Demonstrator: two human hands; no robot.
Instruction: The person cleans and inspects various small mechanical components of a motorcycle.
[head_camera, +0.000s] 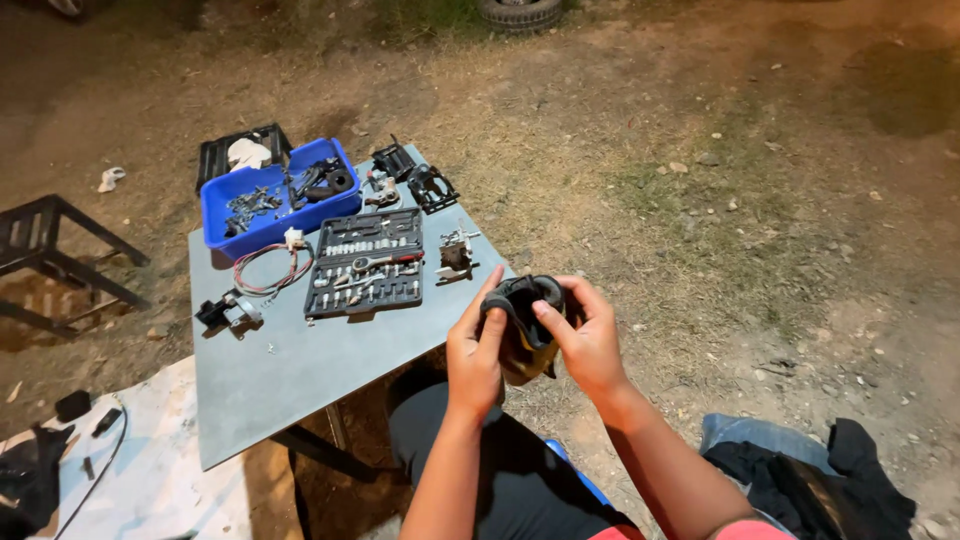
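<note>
both hands, left hand (474, 352) and right hand (588, 340), gripped a black rubber boot (524, 318) between them, held just off the near corner of the grey counter (290, 375), near an open socket set (365, 262) and a blue bin (262, 212).

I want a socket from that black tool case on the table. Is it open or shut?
Open. The socket set case lies flat on the grey table with no lid over it, its rows of sockets and a ratchet handle exposed, beside the blue bin.
</note>
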